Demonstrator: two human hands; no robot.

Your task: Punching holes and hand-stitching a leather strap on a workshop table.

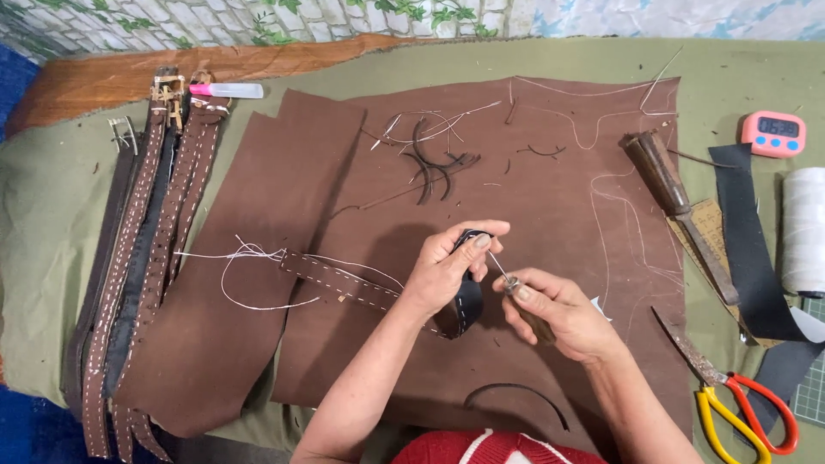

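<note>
Right now the strap (361, 288) is lying w/ its long axis running from the loose white thread (249, 266) at left, down and to the right, into the left hand (447, 271), so its working end is sitting right at both hands, approx. mid-table, on top of the big brown leather sheet (533, 258). Left hand is nearer the strap: it's closing around the dark folded end (468, 305), thumb and fingers curled tight, pinching it up off the sheet. Right hand (559, 314) is sitting just beside it, to the right, wrapping shut around the wooden handle of an awl (516, 292); the thin metal tip is pointing up-left and touching the strap end at the left fingertips. Can't tell if the tip is through the leather or just resting on it. Both hands are nearly touching each other. Other stuff: finished stitched belts (146, 258) are lying stacked at far left, scissors (730, 404) w/ red and yellow handles at lower right, a pink timer (773, 133) and a spool of white thread (803, 232) at the right edge, well apart from the hands.
</note>
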